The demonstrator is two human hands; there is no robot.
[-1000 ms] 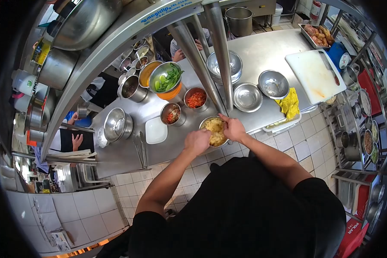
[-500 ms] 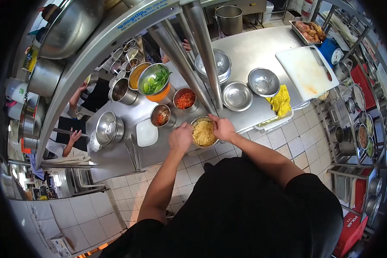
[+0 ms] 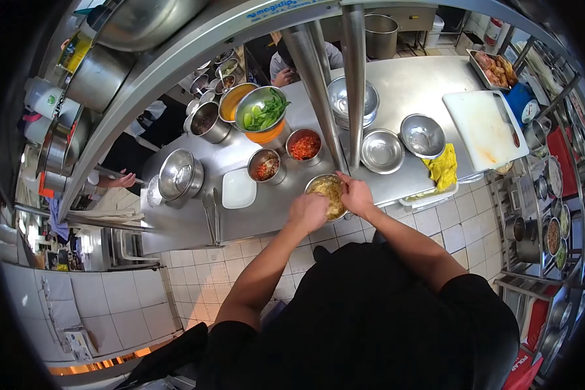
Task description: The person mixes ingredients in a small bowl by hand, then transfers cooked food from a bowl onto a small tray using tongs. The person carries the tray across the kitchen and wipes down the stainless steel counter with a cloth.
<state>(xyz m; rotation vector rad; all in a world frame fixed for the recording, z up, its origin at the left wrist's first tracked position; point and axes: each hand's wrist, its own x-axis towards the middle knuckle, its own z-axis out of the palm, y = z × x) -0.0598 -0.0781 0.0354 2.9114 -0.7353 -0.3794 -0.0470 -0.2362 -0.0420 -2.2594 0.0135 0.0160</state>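
Note:
A metal bowl (image 3: 335, 187) of yellowish, crumbly food sits at the counter's front edge. My right hand (image 3: 357, 195) grips its right rim, thumb toward the food. Over the bowl's left part is my left hand (image 3: 307, 210), with fingers curled down at the food; whether they hold a utensil is hidden. Just behind stand a metal container of chopped red pepper (image 3: 304, 145) and another with a reddish mix (image 3: 265, 166). To the left lie a white square dish (image 3: 239, 189) and metal tongs (image 3: 212, 216).
Stacked metal bowls (image 3: 180, 174) stand at left, a bowl of green vegetables (image 3: 261, 110) further back. Steel posts (image 3: 353, 84) rise from the counter. On the right are metal bowls (image 3: 382, 152), a yellow cloth (image 3: 442, 168) and a cutting board (image 3: 484, 130) with a knife. People stand across the counter.
My left hand has moved from the bowl's left side to over the food, covering part of it. My right hand stays on the rim. The whole view has shifted.

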